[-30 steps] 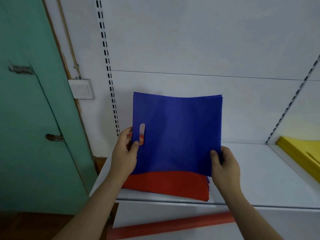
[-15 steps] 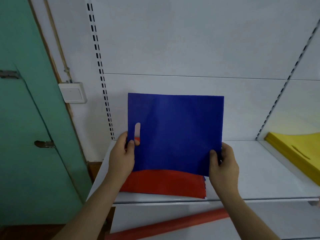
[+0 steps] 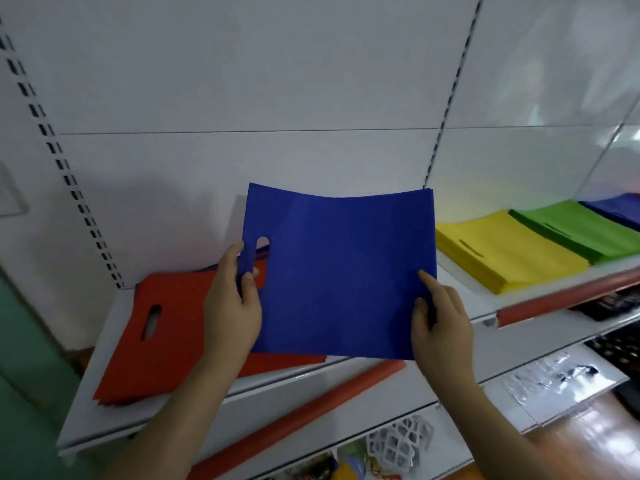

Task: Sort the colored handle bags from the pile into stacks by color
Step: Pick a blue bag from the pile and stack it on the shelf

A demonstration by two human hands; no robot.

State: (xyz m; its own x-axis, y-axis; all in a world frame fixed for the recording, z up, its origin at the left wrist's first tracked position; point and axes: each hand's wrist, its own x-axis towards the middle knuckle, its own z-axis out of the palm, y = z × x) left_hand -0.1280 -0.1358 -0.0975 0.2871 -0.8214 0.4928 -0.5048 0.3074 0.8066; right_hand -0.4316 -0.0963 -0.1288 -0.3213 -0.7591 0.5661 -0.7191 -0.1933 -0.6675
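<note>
I hold a blue handle bag (image 3: pixel 341 271) up in the air above the white shelf (image 3: pixel 104 403). My left hand (image 3: pixel 232 306) grips its left edge beside the handle slot. My right hand (image 3: pixel 440 327) pinches its lower right edge between thumb and fingers, with the index finger lying on the bag. Under and left of the bag lies the pile (image 3: pixel 156 341), with a red bag on top. To the right sit a yellow stack (image 3: pixel 505 258), a green stack (image 3: pixel 581 230) and a blue stack (image 3: pixel 620 211) side by side.
A red price rail (image 3: pixel 311 407) runs along the shelf's front edge. Slotted uprights (image 3: pixel 65 171) stand on the white back wall. Lower shelves at the bottom right hold packaged goods (image 3: pixel 557 379). A green door edge (image 3: pixel 20 375) is at the left.
The blue bag has moved right, off the pile, still held by both hands. The view has swung right, so the red bag's handle slot and the yellow, green and blue stacks now show.
</note>
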